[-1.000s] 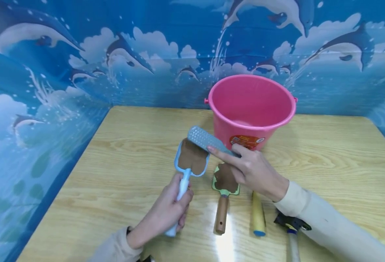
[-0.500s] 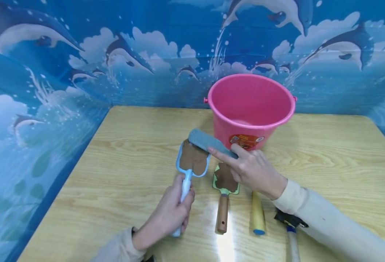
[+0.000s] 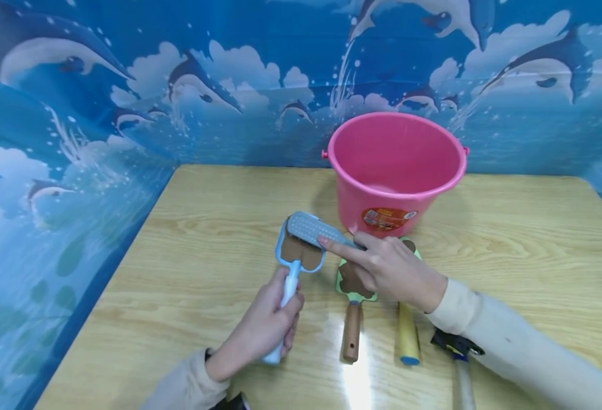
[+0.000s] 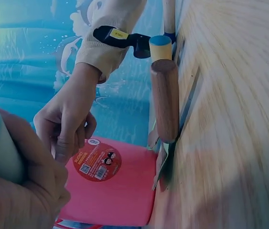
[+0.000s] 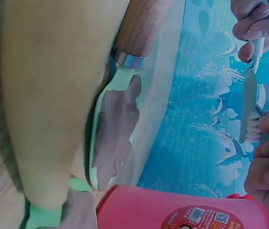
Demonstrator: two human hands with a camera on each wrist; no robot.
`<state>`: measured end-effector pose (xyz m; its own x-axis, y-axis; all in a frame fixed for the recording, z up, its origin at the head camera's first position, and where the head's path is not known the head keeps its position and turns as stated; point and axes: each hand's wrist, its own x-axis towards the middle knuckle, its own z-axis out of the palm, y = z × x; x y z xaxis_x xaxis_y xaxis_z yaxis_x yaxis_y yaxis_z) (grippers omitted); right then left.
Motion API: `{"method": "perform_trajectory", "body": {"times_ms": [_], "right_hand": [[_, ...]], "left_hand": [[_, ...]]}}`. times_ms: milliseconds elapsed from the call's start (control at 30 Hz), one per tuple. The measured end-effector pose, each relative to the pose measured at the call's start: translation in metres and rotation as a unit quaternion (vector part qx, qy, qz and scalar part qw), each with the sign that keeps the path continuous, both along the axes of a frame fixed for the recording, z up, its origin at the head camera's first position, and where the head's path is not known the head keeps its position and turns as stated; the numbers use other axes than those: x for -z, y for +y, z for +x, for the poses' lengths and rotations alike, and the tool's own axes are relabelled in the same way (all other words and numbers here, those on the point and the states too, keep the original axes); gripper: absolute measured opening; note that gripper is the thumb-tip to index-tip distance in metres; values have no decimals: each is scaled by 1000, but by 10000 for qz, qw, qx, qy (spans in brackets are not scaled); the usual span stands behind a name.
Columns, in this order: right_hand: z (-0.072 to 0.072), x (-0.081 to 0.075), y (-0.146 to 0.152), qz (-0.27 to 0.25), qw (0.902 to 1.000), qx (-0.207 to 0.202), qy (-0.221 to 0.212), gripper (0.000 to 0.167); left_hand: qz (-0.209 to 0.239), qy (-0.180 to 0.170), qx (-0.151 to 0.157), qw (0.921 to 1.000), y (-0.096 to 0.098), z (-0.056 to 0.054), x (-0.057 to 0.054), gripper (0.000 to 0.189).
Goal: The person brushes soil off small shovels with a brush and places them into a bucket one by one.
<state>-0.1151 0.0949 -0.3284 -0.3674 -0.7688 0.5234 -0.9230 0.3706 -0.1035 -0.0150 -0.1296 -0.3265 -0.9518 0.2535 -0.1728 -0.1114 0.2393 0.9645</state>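
Note:
My left hand grips the handle of a light blue toy shovel, its scoop coated in brown dirt. A grey-blue brush lies across the upper part of that scoop, held by my right hand with the index finger stretched along its back. Pale bristles show against the shovel blade in the right wrist view. Under and beside my right hand lies a green hand shovel with a brown-caked blade and a wooden handle. In the left wrist view, my left hand wraps the pale handle.
A pink bucket stands behind the hands. Another green tool with a yellow handle lies partly under the right forearm. To its right is a hammer with a black head. A dolphin-print sheet surrounds the wooden table.
The brush has moved slightly down and left over the blue shovel's scoop, covering more of its upper brown area. The left hand keeps its hold on the shovel.

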Motion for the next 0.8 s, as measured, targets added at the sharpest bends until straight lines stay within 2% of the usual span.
{"method": "perform_trajectory", "body": {"times_ms": [300, 467, 633, 800], "right_hand": [[-2, -4, -1, -36, 9990, -278, -359, 59], [-10, -8, -2, -201, 9988, -407, -184, 53], [-15, -8, -4, -349, 9986, -348, -181, 52], [-15, -5, -5, -517, 9983, -154, -225, 54]], "left_hand": [[66, -86, 181, 9998, -8, 0, -8, 11], [254, -170, 173, 9994, -9, -3, -10, 12], [694, -533, 61, 9961, -6, -4, -8, 13], [730, -611, -44, 9954, -3, -5, -4, 12]]}}
